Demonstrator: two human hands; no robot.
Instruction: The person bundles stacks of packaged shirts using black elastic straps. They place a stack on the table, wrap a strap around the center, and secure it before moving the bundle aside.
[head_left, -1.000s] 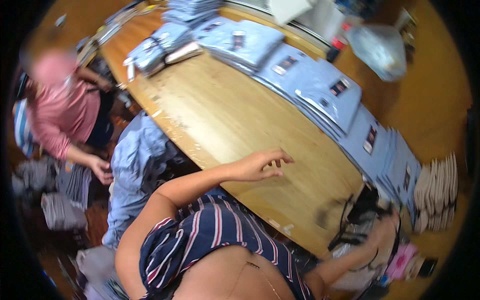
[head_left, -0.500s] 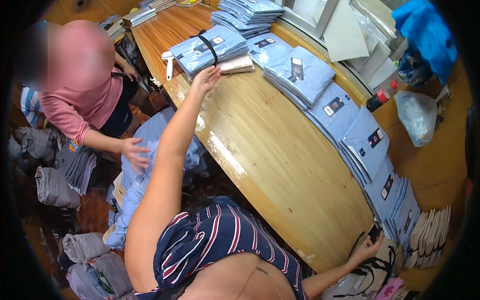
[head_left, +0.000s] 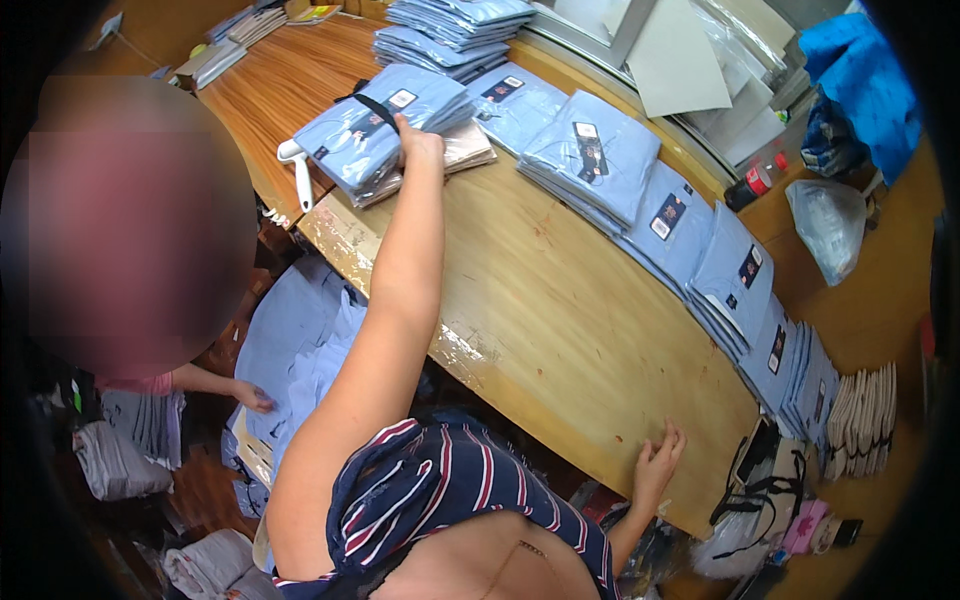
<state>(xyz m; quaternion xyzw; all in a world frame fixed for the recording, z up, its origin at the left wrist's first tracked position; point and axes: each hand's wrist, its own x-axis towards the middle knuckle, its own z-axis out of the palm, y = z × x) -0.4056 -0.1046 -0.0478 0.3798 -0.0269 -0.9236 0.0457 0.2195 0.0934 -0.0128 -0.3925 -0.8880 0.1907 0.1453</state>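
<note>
My left hand (head_left: 420, 150) reaches to the far end of the table, its fingers closed on a black strap (head_left: 376, 108). The strap runs around a stack of folded light-blue shirts (head_left: 345, 130) in clear bags with dark tags. Beneath and beside the stack lie flat pale packs (head_left: 468, 148). My right hand (head_left: 658, 462) hovers at or just over the near right part of the wooden table (head_left: 560, 300), fingers apart and nothing in it. Whether it touches the wood I cannot tell.
More bagged blue shirts (head_left: 590, 160) line the far edge. A white-handled tool (head_left: 300, 175) lies left of the strapped stack. Black straps (head_left: 765, 490) hang at the right end, near a pale stack (head_left: 862, 420). A co-worker's hand (head_left: 252, 395) touches loose blue cloth (head_left: 300, 340).
My left hand has moved from the stack's near edge onto the strap. My right hand has left the dark item at the table's right end and moved left. The co-worker has leaned closer.
</note>
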